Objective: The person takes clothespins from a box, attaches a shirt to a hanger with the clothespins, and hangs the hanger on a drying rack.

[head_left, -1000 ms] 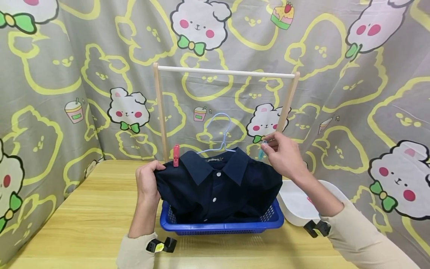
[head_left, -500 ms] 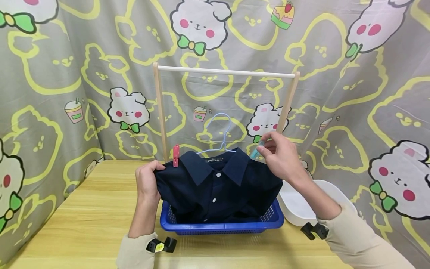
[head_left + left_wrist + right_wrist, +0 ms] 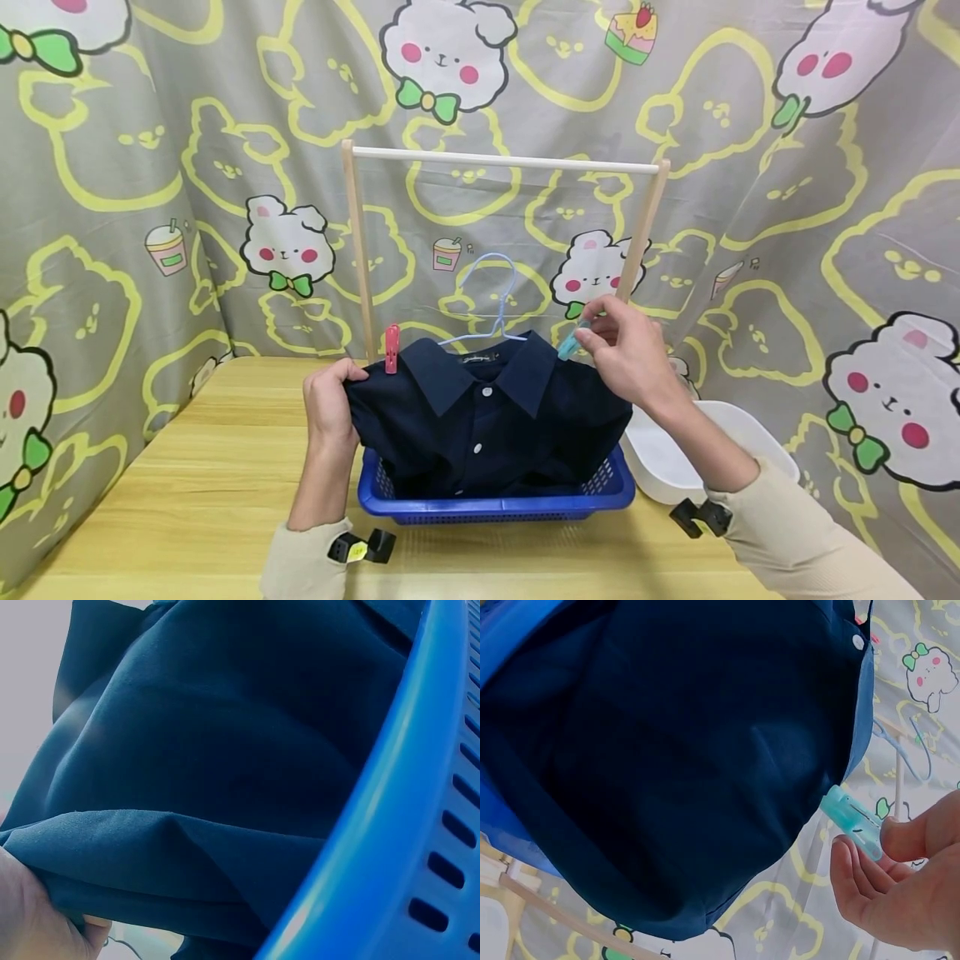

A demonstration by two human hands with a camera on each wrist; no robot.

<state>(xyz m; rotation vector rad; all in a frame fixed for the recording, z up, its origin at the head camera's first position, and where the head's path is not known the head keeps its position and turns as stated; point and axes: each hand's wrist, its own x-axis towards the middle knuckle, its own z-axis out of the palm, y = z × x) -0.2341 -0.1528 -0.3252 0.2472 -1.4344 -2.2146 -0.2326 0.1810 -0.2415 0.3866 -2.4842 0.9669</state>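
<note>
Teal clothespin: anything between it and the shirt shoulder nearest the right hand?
Nothing visible. The right hand pinches the teal clothespin, tip at the shirt beside its collar; whether it grips cloth isn't clear. The pink clothespin is on the collar's far side.

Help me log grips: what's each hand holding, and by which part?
The left hand grips the navy shirt by one shoulder; the right hand pinches the teal clothespin by the end away from the shirt.

On my head feed, a rack [image 3: 502,161] stands before a rabbit-print curtain [image 3: 570,100]; I see a tray [image 3: 738,425] on the table [image 3: 187,483].
</note>
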